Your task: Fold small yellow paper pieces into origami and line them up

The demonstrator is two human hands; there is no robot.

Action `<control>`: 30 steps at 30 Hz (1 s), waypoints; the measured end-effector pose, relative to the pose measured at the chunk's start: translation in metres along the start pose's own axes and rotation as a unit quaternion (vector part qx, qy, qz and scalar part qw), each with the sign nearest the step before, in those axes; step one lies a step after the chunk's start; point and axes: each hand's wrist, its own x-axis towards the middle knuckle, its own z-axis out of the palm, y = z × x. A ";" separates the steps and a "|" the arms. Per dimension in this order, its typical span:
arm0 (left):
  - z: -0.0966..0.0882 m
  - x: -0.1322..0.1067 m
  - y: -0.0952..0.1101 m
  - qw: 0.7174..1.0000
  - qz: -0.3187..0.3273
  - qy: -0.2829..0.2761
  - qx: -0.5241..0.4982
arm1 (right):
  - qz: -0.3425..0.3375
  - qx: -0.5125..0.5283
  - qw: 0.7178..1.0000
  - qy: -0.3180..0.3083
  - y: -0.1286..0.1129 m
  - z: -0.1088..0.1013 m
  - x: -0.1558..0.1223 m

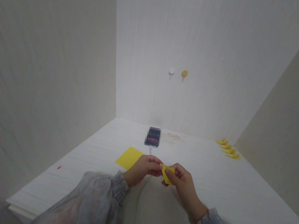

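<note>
A small piece of folded yellow paper (168, 175) is held up between my two hands, over the near part of the white table. My left hand (144, 168) pinches its left corner between thumb and fingers. On the other side my right hand (182, 181) grips it, the thumb lying across its face. Behind my left hand a flat yellow sheet (130, 157) lies on the table, its right part covered by that hand. The fingers under the folded paper are partly hidden.
A phone (153, 137) with a blurred screen stands at the back, a cable (138, 202) running from it toward me. Several folded yellow paper pieces (229, 149) line the back right. An orange-red bit (59, 167) lies at left. Two hooks (184, 73) hang on the back wall; side walls enclose the table.
</note>
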 end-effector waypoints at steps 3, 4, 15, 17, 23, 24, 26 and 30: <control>0.000 0.000 0.000 1.000 -0.005 0.002 0.004 | -0.028 -0.032 0.999 0.011 0.002 -0.003 0.001; 0.000 0.000 0.001 1.000 -0.007 0.002 0.006 | -0.038 -0.043 0.998 0.011 0.003 -0.004 0.002; -0.002 -0.001 0.003 0.998 -0.047 -0.025 -0.026 | -0.060 -0.069 0.996 0.008 0.005 -0.012 0.005; -0.004 0.000 0.003 0.998 -0.053 -0.024 -0.027 | -0.048 -0.053 0.997 0.005 0.005 -0.011 0.004; -0.004 -0.002 0.007 0.997 -0.050 -0.038 -0.039 | -0.021 0.001 1.000 0.007 0.005 -0.011 0.006; -0.003 -0.003 0.008 0.997 -0.046 -0.043 -0.041 | -0.022 0.006 1.000 0.008 0.005 -0.011 0.006; -0.002 -0.004 0.010 0.997 -0.039 -0.052 -0.041 | -0.026 0.009 1.000 0.012 0.005 -0.011 0.006; 0.001 -0.005 0.010 0.998 -0.032 -0.051 -0.025 | -0.025 0.011 1.000 0.013 0.003 -0.009 0.004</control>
